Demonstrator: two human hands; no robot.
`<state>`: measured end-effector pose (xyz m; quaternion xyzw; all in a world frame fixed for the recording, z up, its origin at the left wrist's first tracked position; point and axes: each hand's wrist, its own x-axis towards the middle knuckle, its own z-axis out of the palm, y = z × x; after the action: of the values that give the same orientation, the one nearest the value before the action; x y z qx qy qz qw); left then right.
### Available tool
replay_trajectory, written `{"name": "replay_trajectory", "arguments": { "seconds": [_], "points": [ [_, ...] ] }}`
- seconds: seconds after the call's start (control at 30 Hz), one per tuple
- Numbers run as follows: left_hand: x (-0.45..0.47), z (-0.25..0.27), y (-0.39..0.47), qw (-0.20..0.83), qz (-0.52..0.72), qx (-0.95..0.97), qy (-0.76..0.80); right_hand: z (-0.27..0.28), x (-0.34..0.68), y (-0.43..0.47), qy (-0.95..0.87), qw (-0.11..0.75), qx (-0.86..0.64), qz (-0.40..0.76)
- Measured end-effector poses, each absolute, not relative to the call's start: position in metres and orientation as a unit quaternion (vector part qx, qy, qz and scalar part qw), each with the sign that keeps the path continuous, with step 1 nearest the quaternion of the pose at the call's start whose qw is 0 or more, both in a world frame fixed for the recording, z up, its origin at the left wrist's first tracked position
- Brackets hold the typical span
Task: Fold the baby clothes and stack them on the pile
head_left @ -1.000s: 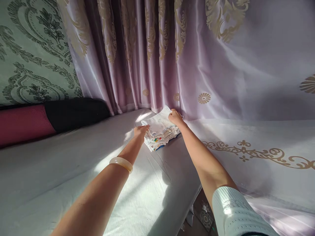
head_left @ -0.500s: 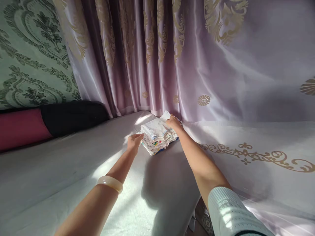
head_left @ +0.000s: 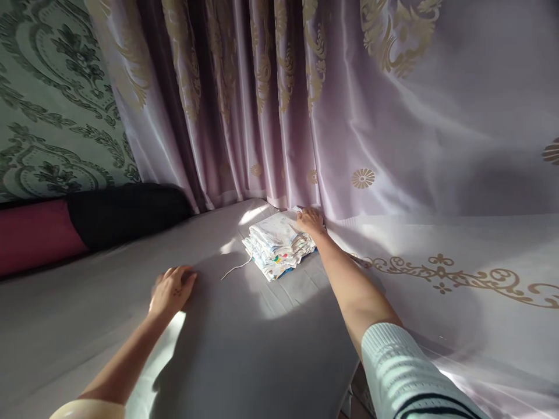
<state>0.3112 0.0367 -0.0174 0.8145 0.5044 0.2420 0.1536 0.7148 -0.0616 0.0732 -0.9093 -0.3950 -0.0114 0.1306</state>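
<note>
A stack of folded thin cloths (head_left: pixel 276 235), white with small coloured prints, lies on the bed near the foot of the curtain. A thin string (head_left: pixel 234 269) trails from its left side onto the sheet. My right hand (head_left: pixel 311 222) rests on the stack's far right corner, its fingers laid over the top cloth; part of that corner is hidden beneath them. Apart from the stack, to its left, my left hand (head_left: pixel 172 290) is low over the sheet, holding nothing, fingers loosely apart and slightly blurred. A pale bangle (head_left: pixel 87 409) circles my left forearm.
A grey sheet (head_left: pixel 244 361) covers the bed, whose edge drops off at the lower right. Purple curtains (head_left: pixel 340 134) with gold patterns hang behind and to the right. A black and dark red bolster-like item (head_left: pixel 126 212) lies along the patterned green wall (head_left: pixel 56 105).
My left hand has let go of the stack's left side and moved left and nearer to me. My right hand has flattened onto the far corner, where the raised cloth corner is now down.
</note>
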Motion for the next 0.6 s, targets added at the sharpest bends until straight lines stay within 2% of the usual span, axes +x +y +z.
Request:
{"name": "replay_trajectory", "arguments": {
  "seconds": [0.1,0.27,0.6],
  "points": [
    [0.276,-0.028,0.043,0.109,0.217,0.822,0.514,0.064,0.716,-0.064,-0.390,0.126,-0.912,0.006],
    [0.239,-0.044,0.053,0.103,0.204,0.817,0.530,0.059,0.718,-0.064,-0.385,0.117,-0.915,0.020],
    [0.245,-0.038,0.044,0.068,0.144,0.808,0.568,0.075,0.721,-0.049,-0.385,0.096,-0.918,0.013]
  ]
}}
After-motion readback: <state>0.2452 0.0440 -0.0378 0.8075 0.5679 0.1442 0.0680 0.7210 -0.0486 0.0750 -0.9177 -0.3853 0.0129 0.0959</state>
